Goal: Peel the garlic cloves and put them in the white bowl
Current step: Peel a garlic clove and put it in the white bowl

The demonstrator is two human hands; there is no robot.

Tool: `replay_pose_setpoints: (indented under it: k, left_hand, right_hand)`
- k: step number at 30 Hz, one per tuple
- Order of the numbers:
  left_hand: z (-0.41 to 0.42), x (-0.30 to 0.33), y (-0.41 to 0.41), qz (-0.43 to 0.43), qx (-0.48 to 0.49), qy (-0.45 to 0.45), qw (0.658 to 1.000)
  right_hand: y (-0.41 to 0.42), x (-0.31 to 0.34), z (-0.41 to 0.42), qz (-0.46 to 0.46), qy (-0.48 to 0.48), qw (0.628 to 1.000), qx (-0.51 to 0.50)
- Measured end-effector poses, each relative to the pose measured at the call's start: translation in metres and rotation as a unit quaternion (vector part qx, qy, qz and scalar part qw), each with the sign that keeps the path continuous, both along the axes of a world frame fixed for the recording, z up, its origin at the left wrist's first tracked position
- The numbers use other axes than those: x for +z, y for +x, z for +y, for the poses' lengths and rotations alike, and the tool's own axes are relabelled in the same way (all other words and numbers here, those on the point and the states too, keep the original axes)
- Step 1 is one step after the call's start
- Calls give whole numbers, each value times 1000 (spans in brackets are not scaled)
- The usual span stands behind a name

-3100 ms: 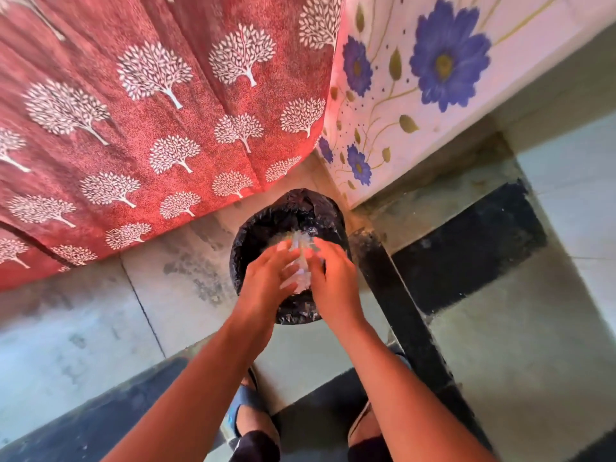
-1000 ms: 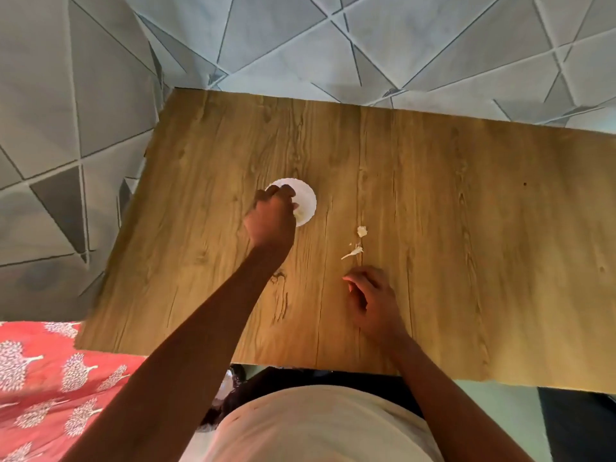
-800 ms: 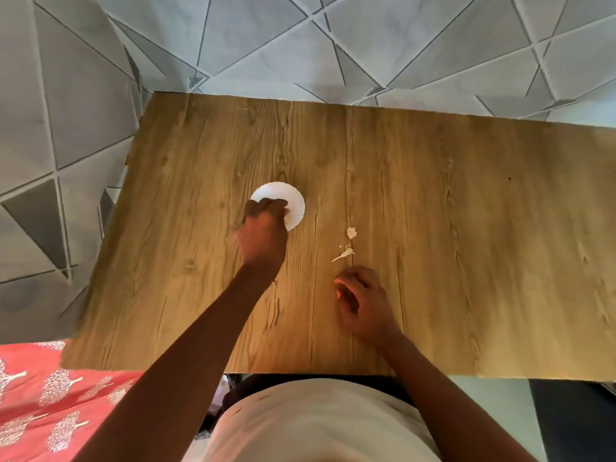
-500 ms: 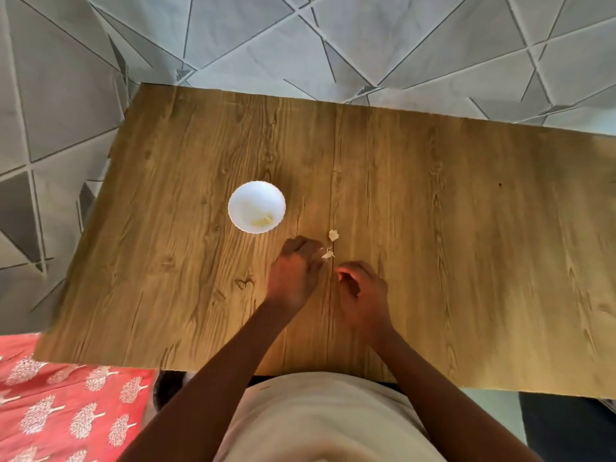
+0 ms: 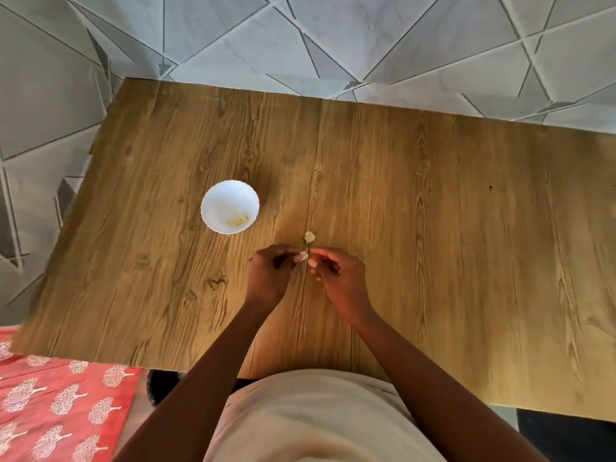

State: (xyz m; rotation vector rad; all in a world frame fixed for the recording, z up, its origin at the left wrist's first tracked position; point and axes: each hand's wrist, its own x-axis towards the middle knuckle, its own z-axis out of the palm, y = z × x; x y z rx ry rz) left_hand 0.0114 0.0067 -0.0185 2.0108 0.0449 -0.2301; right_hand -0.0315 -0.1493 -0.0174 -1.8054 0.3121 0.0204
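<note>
The left hand (image 5: 268, 276) pinches a small pale clove (image 5: 303, 256) at its fingertips, just above the table (image 5: 433, 228); the right hand (image 5: 340, 278) meets it there, fingers curled at the same piece — whether it truly grips, I cannot tell; another clove (image 5: 309, 237) lies just beyond; the bowl (image 5: 230, 206) sits left, yellowish bits inside.

We pinch a garlic clove (image 5: 303, 256) between our left hand (image 5: 269, 275) and right hand (image 5: 336, 276), near the bowl (image 5: 230, 207) on the table (image 5: 433, 228).
</note>
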Motion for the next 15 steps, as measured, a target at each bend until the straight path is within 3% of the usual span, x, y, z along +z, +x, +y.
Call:
replay_pose_setpoints:
  k: [5,15]
  left_hand:
    - [1,2,-2,6,4,22,1000]
    - [-1,-1,0,-2,-2,37,999]
  right_hand:
    - [10,-3,9,-7,-48,999,15]
    - [17,-1,11,26,18,999,-25]
